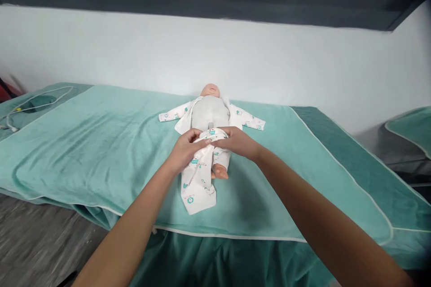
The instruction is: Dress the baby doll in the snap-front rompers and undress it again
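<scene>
A baby doll (pixel 210 110) lies on its back with its head toward the wall. A white printed jacket (pixel 247 119) lies open around its grey torso, the sleeves spread to both sides. My left hand (pixel 186 149) pinches the left side of the white printed trousers (pixel 198 188) near the waistband. My right hand (pixel 237 142) grips the waistband's right side. One trouser leg hangs loose and flat toward the front, while the other is around a doll leg, with a foot (pixel 220 171) showing below its cuff. The second leg is mostly hidden by the fabric.
A teal blanket (pixel 101 143) with white piping covers the bed. A white cable (pixel 40 106) lies at the far left. Behind the bed are a white wall (pixel 134 49) and a dark window frame (pixel 235 2). Another teal-covered surface (pixel 412 128) stands at the right.
</scene>
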`<state>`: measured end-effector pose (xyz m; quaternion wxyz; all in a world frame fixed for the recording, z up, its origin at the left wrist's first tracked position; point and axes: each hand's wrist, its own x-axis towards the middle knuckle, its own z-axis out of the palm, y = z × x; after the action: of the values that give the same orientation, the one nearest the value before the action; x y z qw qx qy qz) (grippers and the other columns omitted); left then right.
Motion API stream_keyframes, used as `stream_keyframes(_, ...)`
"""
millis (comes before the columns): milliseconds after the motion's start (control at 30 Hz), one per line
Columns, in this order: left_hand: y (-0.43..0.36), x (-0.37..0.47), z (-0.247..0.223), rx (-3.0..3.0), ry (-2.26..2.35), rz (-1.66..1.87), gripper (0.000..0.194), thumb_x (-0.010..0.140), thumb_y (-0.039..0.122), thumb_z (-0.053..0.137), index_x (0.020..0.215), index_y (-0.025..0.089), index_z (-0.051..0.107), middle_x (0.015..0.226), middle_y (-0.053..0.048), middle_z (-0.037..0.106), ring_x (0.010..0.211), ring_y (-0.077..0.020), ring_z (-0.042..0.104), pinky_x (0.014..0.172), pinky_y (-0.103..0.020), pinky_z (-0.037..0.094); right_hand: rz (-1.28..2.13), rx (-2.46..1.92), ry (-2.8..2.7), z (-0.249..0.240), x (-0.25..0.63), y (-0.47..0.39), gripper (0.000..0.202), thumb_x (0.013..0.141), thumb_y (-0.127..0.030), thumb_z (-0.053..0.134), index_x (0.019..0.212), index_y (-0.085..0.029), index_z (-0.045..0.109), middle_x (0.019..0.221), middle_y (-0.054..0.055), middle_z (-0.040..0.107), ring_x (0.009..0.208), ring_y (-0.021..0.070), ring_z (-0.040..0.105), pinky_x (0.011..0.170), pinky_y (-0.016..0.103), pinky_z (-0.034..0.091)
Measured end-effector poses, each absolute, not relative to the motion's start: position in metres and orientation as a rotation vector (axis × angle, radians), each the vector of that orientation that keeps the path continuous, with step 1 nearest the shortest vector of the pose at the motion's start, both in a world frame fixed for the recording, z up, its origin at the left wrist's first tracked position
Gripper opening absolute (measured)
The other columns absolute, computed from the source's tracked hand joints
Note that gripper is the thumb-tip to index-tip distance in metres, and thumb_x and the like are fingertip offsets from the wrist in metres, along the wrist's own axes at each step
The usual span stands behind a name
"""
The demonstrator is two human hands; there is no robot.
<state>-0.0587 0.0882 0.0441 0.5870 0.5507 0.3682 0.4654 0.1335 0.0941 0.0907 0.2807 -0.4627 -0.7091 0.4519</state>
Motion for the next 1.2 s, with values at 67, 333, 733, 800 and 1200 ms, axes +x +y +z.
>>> stream_keyframes(67,0.088,-0.064,0.043,1.389,0.835,0.998,0.040,0.068,0.039,0.081,0.095,0.017,0.060,0.087,0.002,0.060,0.078,-0.0125,0.055,0.069,-0.023,0.042,1.310,-1.213,-1.806,0.089,0.137,0.094,0.022,0.075,-0.034,0.069,0.088,-0.018,0.071,0.083,0.000,0.069,0.078,0.0175,0.060,0.069,0.027,0.044)
stream_keyframes(333,0.095,-0.068,0.043,1.157,0.775,1.059,0.044,0.068,0.045,0.080,0.093,0.017,0.057,0.080,0.003,0.061,0.069,-0.0113,0.056,0.066,-0.023,0.043,1.423,-1.101,-1.632,0.085,0.131,0.100,0.030,0.074,-0.041,0.076,0.088,-0.019,0.062,0.069,-0.004,0.059,0.062,0.0118,0.052,0.059,0.024,0.040)
stream_keyframes(733,0.103,-0.062,0.035,1.158,0.835,1.011,0.046,0.070,0.051,0.080,0.097,0.017,0.067,0.084,-0.001,0.069,0.070,-0.0152,0.061,0.065,-0.026,0.046,1.613,-1.157,-1.570,0.073,0.129,0.109,0.038,0.073,-0.043,0.080,0.101,-0.018,0.070,0.092,0.003,0.072,0.080,0.0173,0.065,0.072,0.028,0.050)
stream_keyframes(800,0.102,-0.065,0.034,1.248,0.805,0.898,0.046,0.068,0.046,0.084,0.100,0.016,0.070,0.091,-0.004,0.072,0.077,-0.0183,0.064,0.069,-0.027,0.047,1.608,-1.113,-1.461,0.068,0.127,0.110,0.036,0.075,-0.043,0.079,0.099,-0.019,0.068,0.091,0.002,0.071,0.078,0.0163,0.064,0.070,0.027,0.050)
stream_keyframes(1200,0.110,-0.051,0.026,0.749,0.728,1.166,0.052,0.064,0.049,0.085,0.097,0.013,0.068,0.078,-0.006,0.073,0.070,-0.0211,0.068,0.067,-0.032,0.053,1.665,-1.265,-1.746,0.068,0.124,0.112,0.043,0.067,-0.045,0.085,0.096,-0.016,0.072,0.090,0.003,0.074,0.080,0.0185,0.067,0.070,0.028,0.051)
